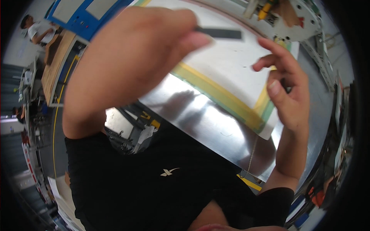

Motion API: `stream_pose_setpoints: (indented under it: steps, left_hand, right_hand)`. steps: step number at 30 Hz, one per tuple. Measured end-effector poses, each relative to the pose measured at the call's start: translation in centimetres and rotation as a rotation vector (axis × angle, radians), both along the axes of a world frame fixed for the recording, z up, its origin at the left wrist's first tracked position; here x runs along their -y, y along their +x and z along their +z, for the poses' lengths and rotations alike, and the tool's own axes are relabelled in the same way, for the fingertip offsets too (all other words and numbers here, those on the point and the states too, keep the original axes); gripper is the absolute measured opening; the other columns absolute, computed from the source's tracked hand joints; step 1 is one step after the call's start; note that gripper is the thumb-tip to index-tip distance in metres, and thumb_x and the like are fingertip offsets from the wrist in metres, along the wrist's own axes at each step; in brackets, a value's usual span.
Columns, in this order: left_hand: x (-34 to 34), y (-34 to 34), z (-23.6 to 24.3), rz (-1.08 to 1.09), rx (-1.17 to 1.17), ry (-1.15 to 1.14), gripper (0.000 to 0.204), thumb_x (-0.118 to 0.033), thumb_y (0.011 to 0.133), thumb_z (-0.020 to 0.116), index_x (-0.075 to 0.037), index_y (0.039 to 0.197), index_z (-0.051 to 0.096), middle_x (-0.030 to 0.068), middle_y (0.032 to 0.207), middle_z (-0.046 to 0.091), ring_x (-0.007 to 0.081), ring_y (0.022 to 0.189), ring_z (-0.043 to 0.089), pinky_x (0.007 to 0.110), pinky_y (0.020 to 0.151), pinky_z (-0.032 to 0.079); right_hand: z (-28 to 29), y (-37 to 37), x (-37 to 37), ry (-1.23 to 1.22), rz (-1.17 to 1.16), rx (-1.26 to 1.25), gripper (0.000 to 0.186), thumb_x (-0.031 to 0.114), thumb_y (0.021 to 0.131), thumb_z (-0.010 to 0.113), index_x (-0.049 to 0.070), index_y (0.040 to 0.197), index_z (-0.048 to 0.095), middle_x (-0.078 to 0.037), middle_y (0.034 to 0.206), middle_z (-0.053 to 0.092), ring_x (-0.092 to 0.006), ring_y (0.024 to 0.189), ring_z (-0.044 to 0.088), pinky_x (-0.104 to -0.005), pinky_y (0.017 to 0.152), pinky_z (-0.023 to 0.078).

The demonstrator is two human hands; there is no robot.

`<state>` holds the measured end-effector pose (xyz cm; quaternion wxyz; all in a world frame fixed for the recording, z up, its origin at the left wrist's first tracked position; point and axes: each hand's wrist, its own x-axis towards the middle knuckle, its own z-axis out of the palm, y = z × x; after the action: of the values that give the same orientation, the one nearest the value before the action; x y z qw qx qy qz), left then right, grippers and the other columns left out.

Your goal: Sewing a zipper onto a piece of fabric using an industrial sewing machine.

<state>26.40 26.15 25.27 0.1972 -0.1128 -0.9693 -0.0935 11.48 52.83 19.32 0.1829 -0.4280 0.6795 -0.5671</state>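
My left hand (165, 36), somewhat smeared by motion, pinches a flat dark strip (225, 34) between thumb and fingers. The strip points right, above a white sheet (227, 57) edged with yellow and green tape (227, 100). Under the sheet lies a shiny metal plate (200, 115), which reflects light. At the sheet's right edge my right hand (289, 84) is raised, its fingers apart and loosely bent, with no held thing visible. My left forearm hides part of the sheet's left side.
Metal machine parts (296, 19) with a yellow piece (264, 11) stand beyond the sheet. A blue cabinet (73, 13) is at the upper left, near a wooden bench (54, 73). One person (40, 32) is in the background. A thin cord (252, 156) hangs over the plate's near edge.
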Motion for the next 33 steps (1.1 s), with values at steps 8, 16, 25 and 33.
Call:
stream_pose_setpoints:
  steps: [8,16,25,33]
  left_hand:
    - [-5.7,-3.8,-2.5,-0.327,0.179,0.364,0.018,-0.020,0.102,0.066,-0.003,0.104,0.065,0.0176,0.082,0.064,0.0406,0.073,0.062,0.045,0.066,0.049]
    - [-1.4,-1.8,-5.8,-0.335,0.647,0.805,0.031,-0.031,0.110,0.057,-0.001,0.107,0.067,-0.0003,0.069,0.053,0.0073,0.061,0.051,0.025,0.057,0.041]
    - [4.1,1.5,-9.0,-0.233,0.840,0.950,0.015,-0.016,0.106,0.063,-0.002,0.102,0.065,-0.0055,0.075,0.051,0.0049,0.068,0.041,0.024,0.061,0.036]
    - [3.9,1.7,-11.5,-0.178,0.827,0.988,0.014,-0.013,0.105,0.064,-0.001,0.098,0.066,-0.0040,0.079,0.057,0.0056,0.074,0.046,0.025,0.066,0.040]
  right_hand:
    - [2.4,2.7,-1.9,-0.036,-0.129,0.197,0.022,0.021,0.103,0.070,0.002,0.094,0.074,0.003,0.074,0.064,-0.0031,0.067,0.051,-0.0216,0.059,0.038]
    - [-0.4,0.5,-12.0,-0.426,-0.574,0.338,0.014,0.017,0.099,0.068,0.005,0.091,0.066,-0.002,0.073,0.063,-0.0081,0.061,0.053,-0.0224,0.053,0.037]
    - [-3.9,2.3,-23.3,-0.672,-1.001,0.300,0.015,0.016,0.101,0.065,0.007,0.089,0.062,-0.003,0.069,0.060,-0.0098,0.049,0.044,-0.0253,0.045,0.031]
    - [-6.7,2.9,-24.0,-0.489,-1.072,0.280,0.021,0.018,0.102,0.066,0.006,0.085,0.061,-0.003,0.070,0.060,-0.0075,0.048,0.043,-0.0242,0.045,0.030]
